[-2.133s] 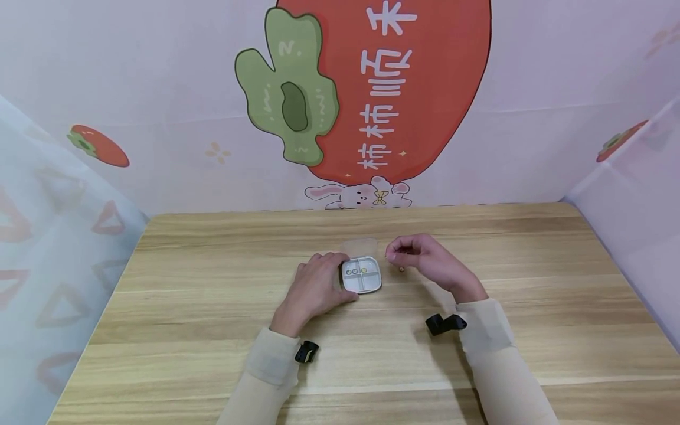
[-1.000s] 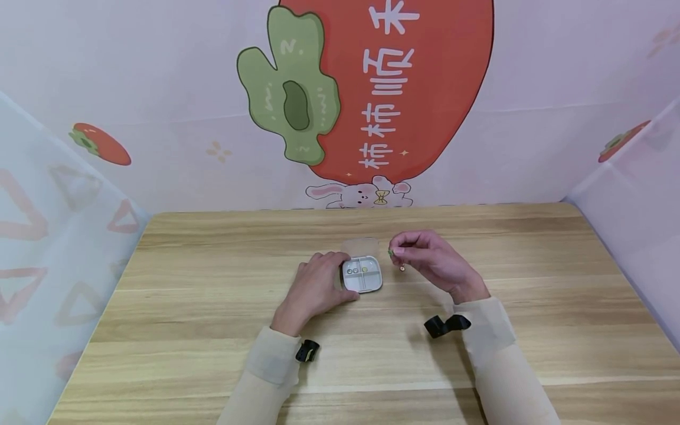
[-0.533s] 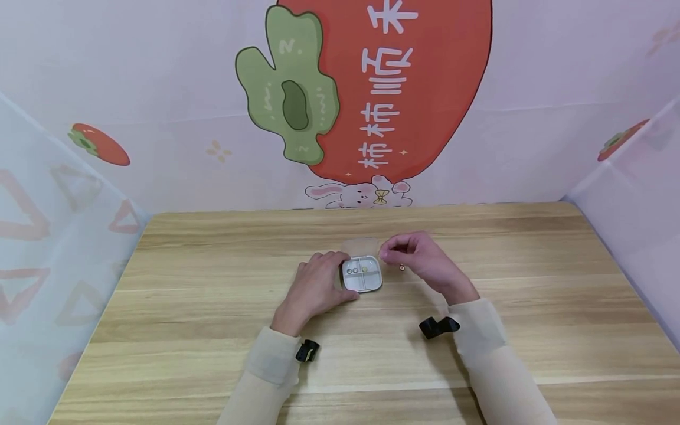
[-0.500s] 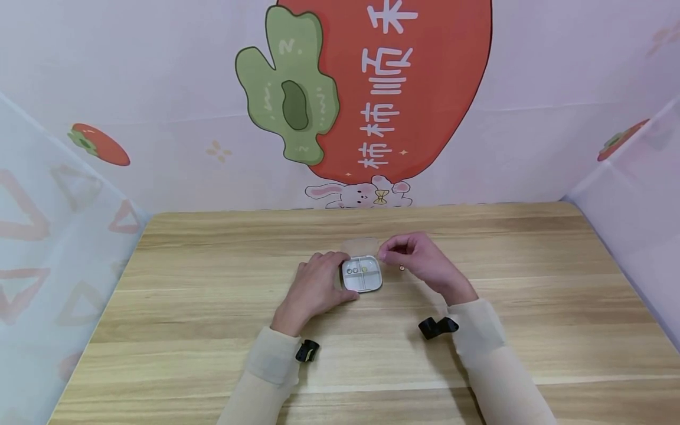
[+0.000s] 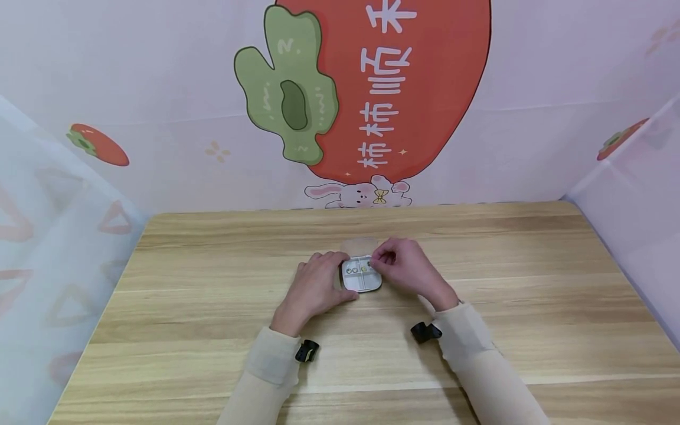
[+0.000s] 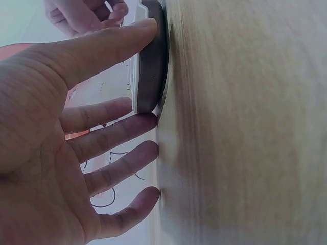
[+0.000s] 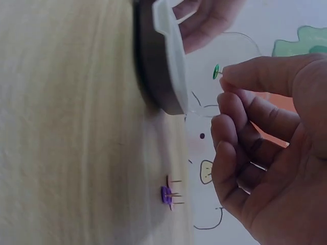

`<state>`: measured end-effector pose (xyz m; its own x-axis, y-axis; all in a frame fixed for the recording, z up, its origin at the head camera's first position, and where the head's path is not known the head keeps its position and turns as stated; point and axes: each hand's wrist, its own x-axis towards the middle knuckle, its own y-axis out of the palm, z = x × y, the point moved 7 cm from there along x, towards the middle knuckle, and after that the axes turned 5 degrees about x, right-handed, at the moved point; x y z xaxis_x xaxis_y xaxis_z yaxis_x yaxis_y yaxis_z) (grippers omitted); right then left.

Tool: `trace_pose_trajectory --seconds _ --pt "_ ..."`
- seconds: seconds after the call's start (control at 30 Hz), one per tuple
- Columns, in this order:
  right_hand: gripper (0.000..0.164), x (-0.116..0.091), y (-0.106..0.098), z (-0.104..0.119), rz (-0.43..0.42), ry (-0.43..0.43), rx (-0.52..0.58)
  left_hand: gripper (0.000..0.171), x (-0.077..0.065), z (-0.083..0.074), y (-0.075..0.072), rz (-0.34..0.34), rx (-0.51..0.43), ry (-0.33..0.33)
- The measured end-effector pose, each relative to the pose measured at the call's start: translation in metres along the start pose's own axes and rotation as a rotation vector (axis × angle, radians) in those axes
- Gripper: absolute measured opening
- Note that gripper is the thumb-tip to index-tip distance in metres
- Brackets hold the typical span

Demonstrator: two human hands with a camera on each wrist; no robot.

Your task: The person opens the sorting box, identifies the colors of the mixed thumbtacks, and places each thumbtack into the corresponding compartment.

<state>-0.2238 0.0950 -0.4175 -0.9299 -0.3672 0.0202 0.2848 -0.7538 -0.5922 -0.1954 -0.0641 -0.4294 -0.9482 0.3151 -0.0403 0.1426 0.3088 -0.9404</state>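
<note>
A small white box (image 5: 370,285) with several compartments sits on the table, its clear lid (image 5: 357,244) folded back. My left hand (image 5: 316,288) holds the box between thumb and forefinger; the left wrist view shows the thumb on the dark side wall (image 6: 152,76). Small round pieces (image 5: 352,270) lie in the back left compartment, and a yellow one (image 5: 363,269) in the back right. My right hand (image 5: 408,270) is over the back right corner. In the right wrist view its thumb and forefinger pinch a green thumbtack (image 7: 216,72) by the pin, above the box.
Loose thumbtacks, including a purple one (image 7: 166,195), lie on the wooden table (image 5: 212,354), pins up, right of the box. In the head view my right hand hides them. A printed cloth (image 5: 175,177) hangs behind the table.
My right hand, pinching the green thumbtack, has moved left from beside the box to over its back right compartment. The left hand and the box have stayed put.
</note>
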Motion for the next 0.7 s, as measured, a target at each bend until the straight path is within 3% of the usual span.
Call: trace_pose_trajectory --seconds 0.2,0.7 --pt "0.01 0.0014 0.0055 -0.0013 -0.007 0.02 -0.09 0.071 0.0001 -0.0002 -0.0006 0.0 -0.003 0.001" --pt "0.004 0.0024 0.0105 -0.0011 -0.042 0.021 -0.209 0.071 0.0002 0.0 -0.0004 0.003 -0.008 -0.008"
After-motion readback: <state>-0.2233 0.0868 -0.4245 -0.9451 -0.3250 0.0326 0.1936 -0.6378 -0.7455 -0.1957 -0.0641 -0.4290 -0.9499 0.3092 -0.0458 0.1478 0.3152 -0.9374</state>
